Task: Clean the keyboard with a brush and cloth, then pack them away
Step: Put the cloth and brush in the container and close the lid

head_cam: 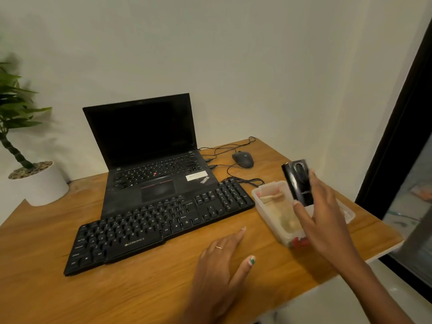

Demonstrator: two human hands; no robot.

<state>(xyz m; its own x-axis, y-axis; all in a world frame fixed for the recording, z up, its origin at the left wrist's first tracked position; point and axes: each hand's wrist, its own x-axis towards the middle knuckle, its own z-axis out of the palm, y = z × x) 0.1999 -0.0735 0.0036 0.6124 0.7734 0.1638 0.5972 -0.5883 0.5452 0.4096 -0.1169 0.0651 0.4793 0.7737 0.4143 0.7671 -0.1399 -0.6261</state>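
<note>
Black keyboard point(161, 223) sitting lower centre on the wooden table point(58, 288), propped against the front edge of an open laptop point(149, 160). Right hand point(325, 220) at right of frame, grip wrapped round a glossy black case point(298, 182), probably the brush, held above a clear plastic box point(271, 211) with a beige cloth point(280, 211) inside. Left hand point(222, 265) flat on the table, lower centre, grip released. Mouse point(243, 159) further back, potted plant point(25, 146) at far left.

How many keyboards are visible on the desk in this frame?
2. The black external keyboard lies at the front of the desk, overlapping the laptop; the laptop's built-in keyboard sits behind it. None appears hidden.
</note>
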